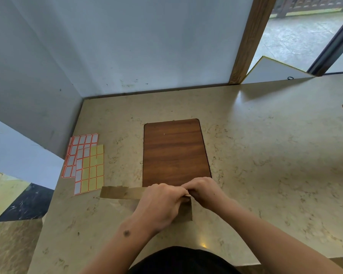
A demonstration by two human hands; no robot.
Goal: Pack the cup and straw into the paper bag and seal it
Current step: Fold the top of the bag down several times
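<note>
We see the brown paper bag (pixel 119 192) lying flat on the near part of the counter, its folded top edge running leftward as a long strip, with more of the bag showing under and between the wrists. Both hands meet at the right end of that fold. The left hand (pixel 162 202) has its fingers curled over the folded paper and holds it down; the right hand (pixel 204 191) is curled tight against it, its fingertips pinching the same fold. We cannot see a cup or a straw, and cannot tell whether either lies inside the bag.

Just beyond the hands sits a dark wooden board (pixel 174 153) with rounded corners, flat on the counter, its near edge hidden behind the knuckles. To the left of the board, and just beyond the bag's left end, lie sticker sheets (pixel 85 165): an orange-bordered white sheet partly overlapped by one with yellow labels.

The counter (pixel 265 155) is pale beige stone with darker veins and a soft sheen. It meets a scuffed white wall (pixel 127 46) at the back and a grey-white panel on the left. A wooden post (pixel 248 40) rises at the back right, with a white board (pixel 273 71) leaning beside it and glass beyond showing a paved outdoor floor. At lower left the floor (pixel 14 224) has gold and dark marbled tiles.
</note>
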